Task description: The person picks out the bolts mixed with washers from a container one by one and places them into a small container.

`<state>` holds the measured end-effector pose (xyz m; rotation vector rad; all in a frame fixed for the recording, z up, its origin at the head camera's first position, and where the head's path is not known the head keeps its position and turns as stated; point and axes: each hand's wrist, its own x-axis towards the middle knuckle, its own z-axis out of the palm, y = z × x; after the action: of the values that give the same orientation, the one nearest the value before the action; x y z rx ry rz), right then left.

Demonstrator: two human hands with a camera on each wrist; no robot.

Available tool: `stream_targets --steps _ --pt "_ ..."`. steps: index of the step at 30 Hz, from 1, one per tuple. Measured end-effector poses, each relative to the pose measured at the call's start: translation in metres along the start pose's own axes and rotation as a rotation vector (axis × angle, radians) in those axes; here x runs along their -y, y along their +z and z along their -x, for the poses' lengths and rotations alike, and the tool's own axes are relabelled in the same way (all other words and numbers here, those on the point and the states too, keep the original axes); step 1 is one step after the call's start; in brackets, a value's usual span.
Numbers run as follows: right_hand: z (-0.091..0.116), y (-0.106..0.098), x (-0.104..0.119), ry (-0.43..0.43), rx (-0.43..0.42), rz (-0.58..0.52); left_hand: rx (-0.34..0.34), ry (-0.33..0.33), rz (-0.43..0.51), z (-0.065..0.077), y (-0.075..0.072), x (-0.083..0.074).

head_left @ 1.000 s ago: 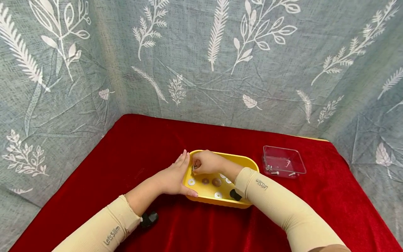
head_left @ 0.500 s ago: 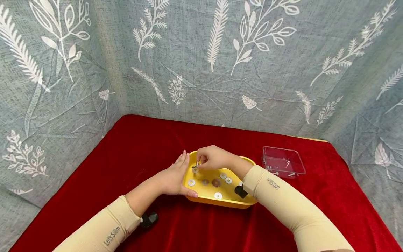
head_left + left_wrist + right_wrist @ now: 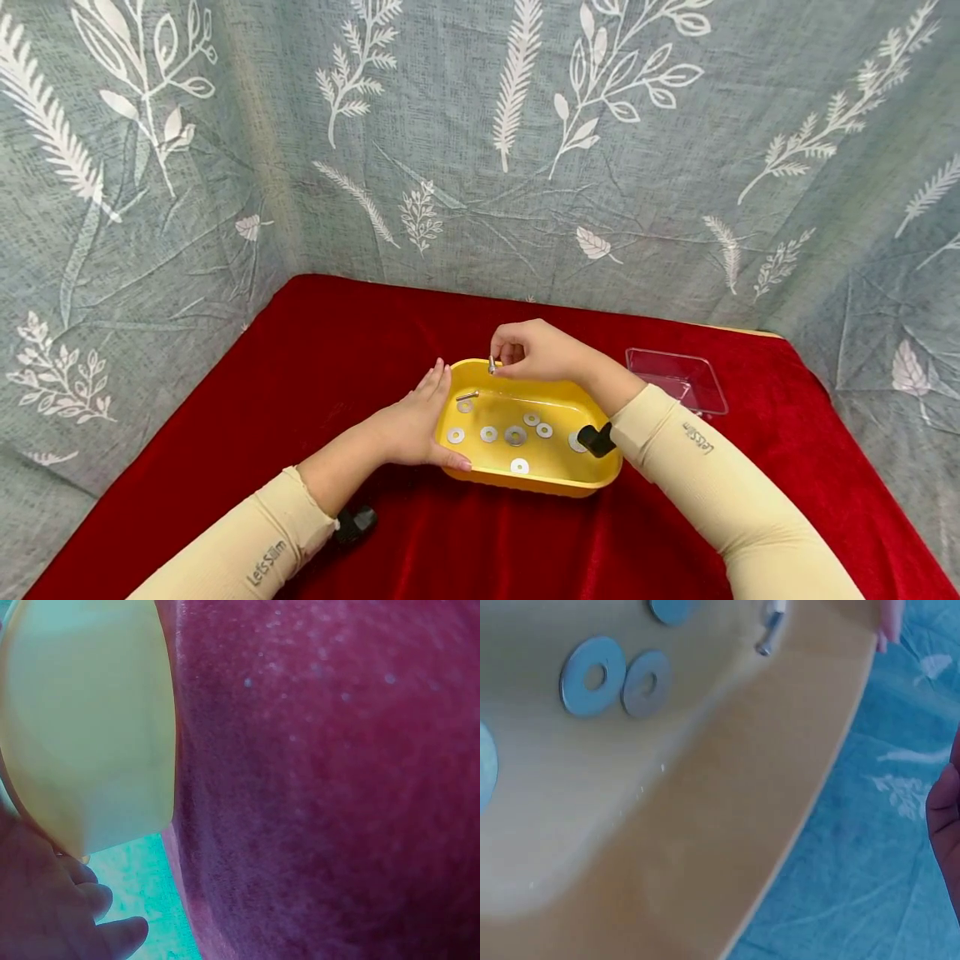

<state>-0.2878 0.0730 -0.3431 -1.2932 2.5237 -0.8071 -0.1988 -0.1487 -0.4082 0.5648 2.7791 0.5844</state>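
A yellow tub (image 3: pixel 540 482) stands mid-table with several flat washers (image 3: pixel 515 436) on its floor. Towards its left end lies a bolt (image 3: pixel 468 395), partly over a washer; the right wrist view also shows that bolt (image 3: pixel 771 634). My left hand (image 3: pixel 412 425) rests against the tub's left end, its fingers fairly straight along the side and its thumb on the near rim. Over the far rim, my right hand (image 3: pixel 543 350) pinches a small metal bolt (image 3: pixel 492 365) between thumb and fingers. Only part of the right hand shows in the right wrist view, without the bolt.
A clear plastic box (image 3: pixel 675 367) with a few bolts stands to the right, partly hidden by the right forearm. Red cloth (image 3: pixel 360 333) covers the table. Patterned grey-blue curtains (image 3: pixel 465 150) hang behind and at both sides.
My right hand has risen from the tub's left end, up and rightward, carrying a bolt. Another bolt now shows on the tub floor. The left hand has stayed put.
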Motion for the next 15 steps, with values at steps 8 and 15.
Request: stream_targets --steps 8,15 --pt "0.024 -0.019 -0.005 0.019 -0.035 -0.031 -0.017 0.012 -0.012 0.0 0.001 0.0" --pt "0.045 -0.033 -0.02 0.114 -0.087 -0.048 -0.02 0.014 -0.005 0.002 0.0 -0.001"
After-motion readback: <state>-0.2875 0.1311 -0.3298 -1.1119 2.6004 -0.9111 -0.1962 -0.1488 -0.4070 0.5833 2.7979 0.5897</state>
